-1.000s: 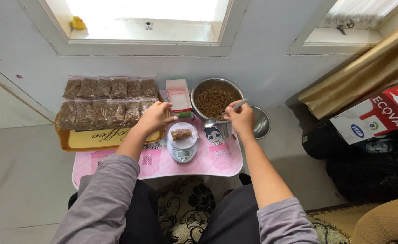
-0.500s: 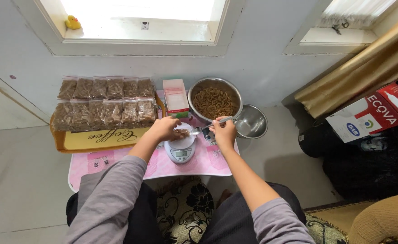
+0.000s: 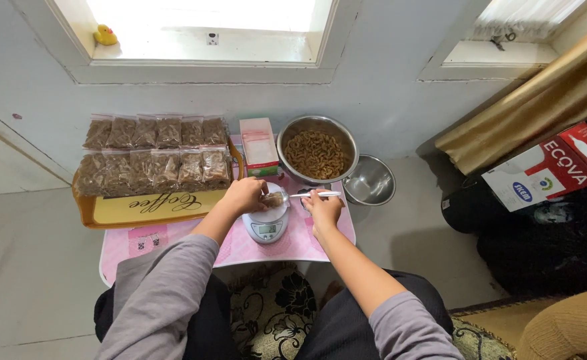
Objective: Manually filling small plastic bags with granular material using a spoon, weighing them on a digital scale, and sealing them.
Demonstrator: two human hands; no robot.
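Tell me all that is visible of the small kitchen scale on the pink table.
The kitchen scale is small, white or pale grey, apparently plastic, with a round platform above and a little display on the front facing the person. It stands level on the pink table, beside the orange tray. A small bag of brown snack lies on its platform; the left hand holds that bag, and the right hand brings a spoon to it.

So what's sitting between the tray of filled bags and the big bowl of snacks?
In the head view, a small pink and white box stands between the tray and the big bowl, close beside both.
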